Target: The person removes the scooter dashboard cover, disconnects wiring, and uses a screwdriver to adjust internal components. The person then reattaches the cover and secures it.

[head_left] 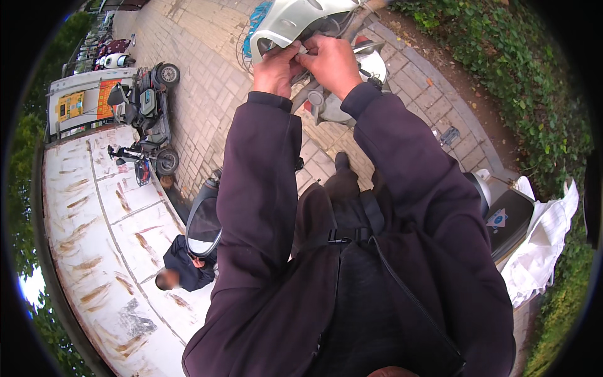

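Note:
A silver-white scooter cowl point(294, 20) is at the top centre, with dark parts and cables under its edge. My left hand point(274, 74) reaches up beneath the cowl's lower rim, fingers curled and partly hidden by it. Close beside it, my right hand point(334, 64) has its thumb and fingers pinched together, almost touching the left fingertips. Whatever sits between the fingers is too small to make out. Below my right hand is a pale scooter body point(370, 66) with red lamp parts.
A parked three-wheeler point(147, 100) and a small electric bike point(147, 157) stand at left beside a rust-streaked white wall point(94, 232). A person in dark clothes point(188, 264) is near it, by a scooter mirror point(204, 220). White sheeting point(540, 245) and a hedge point(521, 75) lie right.

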The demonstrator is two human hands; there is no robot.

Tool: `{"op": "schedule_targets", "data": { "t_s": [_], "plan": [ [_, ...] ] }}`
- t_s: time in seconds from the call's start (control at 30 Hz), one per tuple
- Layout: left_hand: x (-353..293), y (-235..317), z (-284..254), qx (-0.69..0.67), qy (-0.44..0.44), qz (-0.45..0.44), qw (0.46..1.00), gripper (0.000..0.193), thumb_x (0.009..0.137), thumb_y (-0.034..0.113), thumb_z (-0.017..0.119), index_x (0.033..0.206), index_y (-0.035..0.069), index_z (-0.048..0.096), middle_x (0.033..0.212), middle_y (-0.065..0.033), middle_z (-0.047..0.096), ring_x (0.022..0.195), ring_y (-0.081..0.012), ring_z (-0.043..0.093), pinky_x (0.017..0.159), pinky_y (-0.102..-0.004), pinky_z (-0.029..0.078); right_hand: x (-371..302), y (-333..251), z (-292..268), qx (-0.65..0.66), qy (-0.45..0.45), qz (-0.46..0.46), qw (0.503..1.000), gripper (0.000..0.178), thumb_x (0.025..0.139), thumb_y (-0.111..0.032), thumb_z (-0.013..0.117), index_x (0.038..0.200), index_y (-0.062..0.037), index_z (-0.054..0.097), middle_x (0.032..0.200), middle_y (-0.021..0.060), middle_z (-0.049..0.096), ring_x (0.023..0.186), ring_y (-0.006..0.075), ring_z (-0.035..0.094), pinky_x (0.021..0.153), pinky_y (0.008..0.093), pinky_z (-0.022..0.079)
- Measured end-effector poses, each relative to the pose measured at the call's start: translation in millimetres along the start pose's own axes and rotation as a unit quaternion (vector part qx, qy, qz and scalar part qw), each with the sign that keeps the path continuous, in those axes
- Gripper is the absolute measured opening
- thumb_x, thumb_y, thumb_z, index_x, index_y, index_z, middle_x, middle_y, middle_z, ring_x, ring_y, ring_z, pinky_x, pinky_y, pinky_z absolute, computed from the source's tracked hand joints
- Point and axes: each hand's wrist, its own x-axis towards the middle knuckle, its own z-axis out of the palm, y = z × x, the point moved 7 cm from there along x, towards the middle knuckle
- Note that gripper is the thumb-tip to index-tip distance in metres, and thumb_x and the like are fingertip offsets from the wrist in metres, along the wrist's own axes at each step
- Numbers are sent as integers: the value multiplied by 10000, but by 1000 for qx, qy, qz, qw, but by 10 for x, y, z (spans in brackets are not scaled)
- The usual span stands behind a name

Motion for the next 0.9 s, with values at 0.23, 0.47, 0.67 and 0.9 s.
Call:
{"op": "schedule_targets", "data": {
  "t_s": [0.23, 0.47, 0.67, 0.9],
  "plan": [
    [65, -64, -25, 1, 7, -9, 1000, 251, 971, 46, 689, 1219, 34, 656, 1092, -71, 707, 912, -194, 695, 740, -351, 585, -82, -138, -36, -118, 84, -69, 987, 290, 781, -276, 801, 888, -10, 753, 854, 194, 691, 816, 401, 694, 749, 475, 567],
    [135, -172, -66, -7, 6, -52, 999, 279, 993, 63, 662, 1269, 52, 624, 1125, -70, 706, 966, -209, 708, 775, -360, 585, -33, -35, 20, -91, 56, -124, 986, 258, 729, -235, 763, 765, 8, 686, 851, 197, 673, 819, 382, 689, 760, 471, 575],
    [207, -250, -120, -34, -30, -73, 996, 287, 1010, 77, 644, 1291, 51, 597, 1139, -78, 698, 988, -219, 710, 817, -377, 598, -35, 10, 37, -71, 57, -167, 982, 262, 710, -234, 774, 747, 6, 676, 815, 188, 672, 808, 373, 686, 750, 465, 571],
    [177, -203, -76, -36, -22, -71, 997, 291, 1002, 108, 672, 1271, 32, 591, 1126, -97, 689, 1002, -241, 705, 861, -398, 605, 9, 52, -23, -1, 12, -102, 995, 268, 753, -213, 800, 840, 28, 725, 801, 177, 713, 723, 283, 714, 676, 397, 578]
  ]
}}
